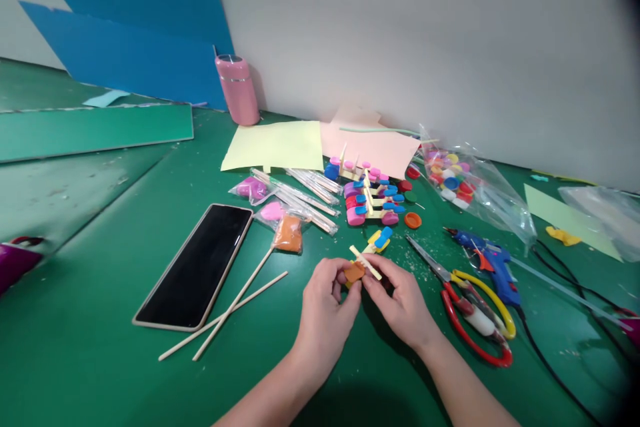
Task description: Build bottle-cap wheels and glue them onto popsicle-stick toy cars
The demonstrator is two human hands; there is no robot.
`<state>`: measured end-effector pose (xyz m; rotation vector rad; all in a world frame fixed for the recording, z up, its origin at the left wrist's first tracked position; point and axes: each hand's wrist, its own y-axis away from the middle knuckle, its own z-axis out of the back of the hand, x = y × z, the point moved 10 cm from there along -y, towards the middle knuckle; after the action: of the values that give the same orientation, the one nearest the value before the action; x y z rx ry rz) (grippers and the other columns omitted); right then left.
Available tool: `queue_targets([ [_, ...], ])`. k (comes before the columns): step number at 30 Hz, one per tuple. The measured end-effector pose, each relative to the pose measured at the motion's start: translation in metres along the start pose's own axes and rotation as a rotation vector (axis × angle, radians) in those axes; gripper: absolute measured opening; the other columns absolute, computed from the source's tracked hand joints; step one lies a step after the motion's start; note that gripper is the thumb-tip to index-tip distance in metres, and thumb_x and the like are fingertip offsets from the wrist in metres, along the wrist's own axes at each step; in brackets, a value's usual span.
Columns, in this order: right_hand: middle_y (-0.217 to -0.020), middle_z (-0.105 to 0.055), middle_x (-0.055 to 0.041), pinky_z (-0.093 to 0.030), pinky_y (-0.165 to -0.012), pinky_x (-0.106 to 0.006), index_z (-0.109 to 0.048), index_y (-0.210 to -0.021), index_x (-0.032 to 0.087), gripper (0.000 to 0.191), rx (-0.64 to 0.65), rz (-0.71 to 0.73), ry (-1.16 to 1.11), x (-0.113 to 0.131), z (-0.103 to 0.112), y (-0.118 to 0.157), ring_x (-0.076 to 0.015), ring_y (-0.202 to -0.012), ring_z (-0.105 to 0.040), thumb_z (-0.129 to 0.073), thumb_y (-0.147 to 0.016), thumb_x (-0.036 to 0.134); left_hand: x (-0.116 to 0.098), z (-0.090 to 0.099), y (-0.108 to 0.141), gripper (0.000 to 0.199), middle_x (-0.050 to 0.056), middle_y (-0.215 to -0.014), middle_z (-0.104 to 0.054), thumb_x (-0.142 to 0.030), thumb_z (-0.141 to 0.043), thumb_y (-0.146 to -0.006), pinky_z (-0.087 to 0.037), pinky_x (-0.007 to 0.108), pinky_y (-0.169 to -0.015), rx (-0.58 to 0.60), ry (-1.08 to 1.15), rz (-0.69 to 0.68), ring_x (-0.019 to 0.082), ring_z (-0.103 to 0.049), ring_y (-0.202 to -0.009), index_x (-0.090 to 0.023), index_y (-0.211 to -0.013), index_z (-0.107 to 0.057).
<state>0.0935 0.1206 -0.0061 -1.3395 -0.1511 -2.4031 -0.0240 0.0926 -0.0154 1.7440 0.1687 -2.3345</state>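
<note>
My left hand (329,310) is closed on an orange piece (355,272) at the lower middle of the head view. Beside it, my right hand (401,301) pinches the other side of the same small assembly. A pale stick (365,263) lies slantwise across the orange piece, between the fingertips. Just beyond them a yellow part with a blue piece (383,238) on it sticks out. Several small assembled models (371,203) with coloured wheels stand behind my hands. The undersides of the held parts are hidden by my fingers.
Left are a phone (195,267), two crossed wooden sticks (240,301) and bagged sticks (300,197). Scissors (477,313) and a blue glue gun (493,263) with a black cable lie right. Behind are a bag of coloured caps (467,180), paper sheets (280,145) and a pink bottle (238,91).
</note>
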Motion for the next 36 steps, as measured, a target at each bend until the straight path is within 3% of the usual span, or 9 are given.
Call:
queue_targets([
  [7,-0.098,-0.065,-0.0055,-0.049,-0.071,-0.027,-0.057,-0.105,0.018,0.025,-0.013,-0.013,-0.018,-0.001,-0.001,-0.001,-0.018,-0.083,-0.062,-0.047,-0.083,0.02,-0.007,0.0,0.0,0.017,-0.003,-0.066,-0.041,-0.011,-0.052,-0.07,-0.035,0.021,-0.047,0.018,0.013,-0.029,0.01,-0.039,-0.051,-0.014,-0.083,-0.062],
  [22,-0.09,-0.066,-0.0048,-0.05,-0.065,-0.026,-0.058,-0.103,0.018,0.024,-0.048,-0.025,0.003,-0.004,0.0,-0.001,-0.0175,-0.073,-0.062,-0.047,-0.082,0.022,-0.007,0.001,-0.001,0.019,-0.003,-0.066,-0.043,-0.011,-0.052,-0.07,-0.034,0.02,-0.047,0.0,0.057,-0.049,0.009,-0.04,-0.051,-0.017,-0.083,-0.064],
  [30,-0.091,-0.063,-0.0052,-0.048,-0.07,-0.029,-0.058,-0.104,0.019,0.025,-0.058,0.005,0.005,-0.001,0.003,0.002,-0.0186,-0.08,-0.059,-0.046,-0.081,0.02,-0.006,0.0,-0.001,0.019,-0.003,-0.065,-0.042,-0.011,-0.051,-0.071,-0.034,0.021,-0.048,0.011,0.044,-0.052,0.009,-0.04,-0.051,-0.017,-0.084,-0.064],
  [36,-0.09,-0.053,-0.0063,-0.046,-0.058,-0.028,-0.054,-0.101,0.018,0.025,-0.158,0.04,0.159,0.015,0.011,0.002,-0.0154,-0.065,-0.051,-0.053,-0.077,0.024,-0.007,-0.001,0.0,0.019,-0.002,-0.067,-0.043,-0.011,-0.051,-0.072,-0.035,0.022,-0.049,0.028,0.037,-0.048,0.01,-0.04,-0.053,-0.015,-0.087,-0.062],
])
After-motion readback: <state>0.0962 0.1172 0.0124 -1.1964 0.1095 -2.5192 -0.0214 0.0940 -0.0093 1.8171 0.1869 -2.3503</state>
